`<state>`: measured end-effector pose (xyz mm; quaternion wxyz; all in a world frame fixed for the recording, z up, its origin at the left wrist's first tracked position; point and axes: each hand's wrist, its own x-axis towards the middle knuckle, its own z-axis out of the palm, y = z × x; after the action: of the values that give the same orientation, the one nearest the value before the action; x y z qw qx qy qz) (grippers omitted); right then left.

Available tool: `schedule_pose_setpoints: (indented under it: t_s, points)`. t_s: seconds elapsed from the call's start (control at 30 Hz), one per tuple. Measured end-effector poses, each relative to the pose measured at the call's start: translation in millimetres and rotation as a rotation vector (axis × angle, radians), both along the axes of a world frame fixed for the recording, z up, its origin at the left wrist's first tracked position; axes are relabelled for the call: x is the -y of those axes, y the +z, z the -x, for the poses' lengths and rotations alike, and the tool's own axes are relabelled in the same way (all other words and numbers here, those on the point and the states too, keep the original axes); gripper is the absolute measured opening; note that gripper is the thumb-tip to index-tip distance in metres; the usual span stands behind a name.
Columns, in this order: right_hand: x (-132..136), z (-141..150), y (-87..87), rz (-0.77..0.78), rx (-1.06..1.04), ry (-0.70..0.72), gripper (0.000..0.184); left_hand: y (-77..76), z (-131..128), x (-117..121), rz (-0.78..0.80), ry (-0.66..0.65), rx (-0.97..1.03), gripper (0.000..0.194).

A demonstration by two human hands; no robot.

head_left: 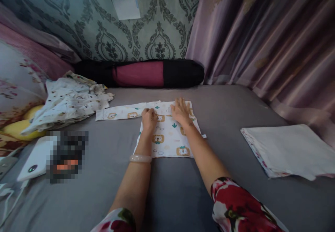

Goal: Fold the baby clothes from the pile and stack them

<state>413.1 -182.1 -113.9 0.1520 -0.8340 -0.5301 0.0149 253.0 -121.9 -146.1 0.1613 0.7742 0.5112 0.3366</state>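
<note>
A small white shirt [167, 144] with lion faces and green leaves printed on it lies flat on the grey sheet. One long sleeve [121, 112] stretches out to the left, and a small white label [204, 136] pokes from the right edge. My left hand [149, 119], below a pale bangle [140, 158], has its fingers curled together on the cloth where the sleeve meets the body. Flat on the upper right part of the shirt lies my right hand [180, 111], fingers spread.
Crumpled spotted clothes [70, 97] are heaped at the left, near a white power bank [38, 157] with a cable. Folded white cloth [288, 148] lies at the right. Along the patterned wall runs a black and maroon bolster [138, 74]; curtains [235, 33] hang at the right.
</note>
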Motion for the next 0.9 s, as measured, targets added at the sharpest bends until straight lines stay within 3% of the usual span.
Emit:
schedule_pose_setpoints:
  t_s: [0.1,0.23,0.5,0.9]
  points:
    - [-3.4,28.1,1.9,0.004,0.013,0.256,0.054,5.7,-0.5,5.6,-0.055,0.011,-0.01,0.029]
    - [-3.1,47.4,-1.0,0.056,0.002,0.386,0.052,14.2,-3.9,11.4,-0.047,-0.072,-0.102,0.035]
    - [-6.2,47.2,-6.0,0.149,-0.002,0.402,0.055,22.5,-9.3,16.7,0.037,-0.065,-0.204,0.036]
    - [-14.1,53.6,-1.0,0.241,0.01,0.348,0.055,30.5,8.3,5.7,0.097,-0.049,-0.215,0.044]
